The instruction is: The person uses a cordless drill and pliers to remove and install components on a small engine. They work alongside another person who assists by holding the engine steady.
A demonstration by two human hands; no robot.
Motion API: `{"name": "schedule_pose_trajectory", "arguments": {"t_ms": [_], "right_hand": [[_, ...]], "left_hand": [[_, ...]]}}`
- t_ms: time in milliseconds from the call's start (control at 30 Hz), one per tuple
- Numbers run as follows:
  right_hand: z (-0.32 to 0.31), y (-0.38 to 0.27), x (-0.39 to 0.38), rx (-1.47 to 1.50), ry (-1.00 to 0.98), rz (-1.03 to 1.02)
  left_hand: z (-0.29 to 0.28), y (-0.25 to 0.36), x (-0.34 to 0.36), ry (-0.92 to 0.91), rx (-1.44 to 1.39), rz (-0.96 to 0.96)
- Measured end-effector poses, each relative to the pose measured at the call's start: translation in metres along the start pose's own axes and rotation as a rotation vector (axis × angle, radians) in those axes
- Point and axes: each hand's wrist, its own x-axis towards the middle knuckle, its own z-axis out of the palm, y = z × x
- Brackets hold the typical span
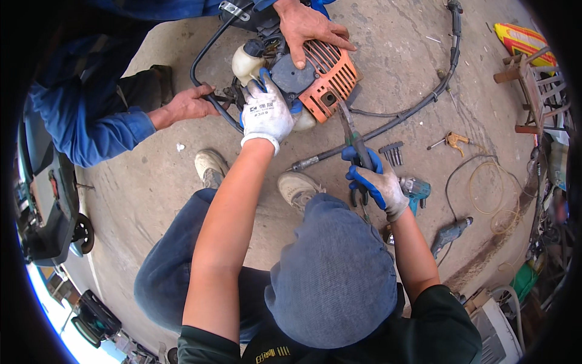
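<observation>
A small engine with an orange slotted cover (328,91) lies on the ground in front of me. My left hand (267,113), in a white glove with a blue palm, grips its near left side, below a whitish plastic tank (248,62). Some of those fingers are hidden against the engine. My right hand (377,180), gloved the same way, is closed round the handles of long-nosed pliers (350,123). Their tips point at the cover's near corner, beside a dark square hole; whether they touch it I cannot tell.
A co-worker's hand (312,30) presses on the cover; the other (193,104) holds a black tube frame (200,54). A long black hose (418,107) curves around the right. Nearby lie sockets (392,153), a teal power drill (414,189), another power tool (451,234) and a yellow air gun (454,143).
</observation>
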Motion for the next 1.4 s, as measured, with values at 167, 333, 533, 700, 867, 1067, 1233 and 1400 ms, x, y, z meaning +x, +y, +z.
{"name": "schedule_pose_trajectory", "arguments": {"t_ms": [167, 333, 533, 700, 867, 1067, 1233, 1400], "right_hand": [[0.003, 0.003, -0.006, 0.074, 0.044, -0.004], [0.007, -0.001, -0.014, 0.050, 0.058, -0.016], [-0.017, 0.062, -0.012, -0.345, 0.046, -0.336], [0.004, 0.017, -0.043, -0.021, 0.150, -0.008], [-0.015, 0.032, -0.051, 0.142, 0.197, 0.074], [-0.048, 0.076, -0.056, -0.032, 0.350, 0.122], [-0.052, 0.104, -0.045, -0.264, 0.421, 0.154], [-0.034, 0.110, -0.026, -0.566, 0.596, 0.124]], "left_hand": [[0.015, 0.001, 0.002, 0.041, -0.030, -0.042], [0.007, 0.009, 0.003, 0.014, -0.079, -0.086], [-0.004, 0.010, 0.011, -0.017, -0.106, -0.094], [-0.018, 0.000, 0.010, -0.086, -0.159, -0.062], [-0.012, 0.005, 0.011, -0.035, -0.113, -0.063], [-0.008, 0.011, 0.008, -0.022, -0.060, -0.068], [-0.003, 0.010, 0.009, 0.030, -0.023, -0.079], [-0.003, 0.013, 0.011, 0.027, -0.035, -0.098]]}}
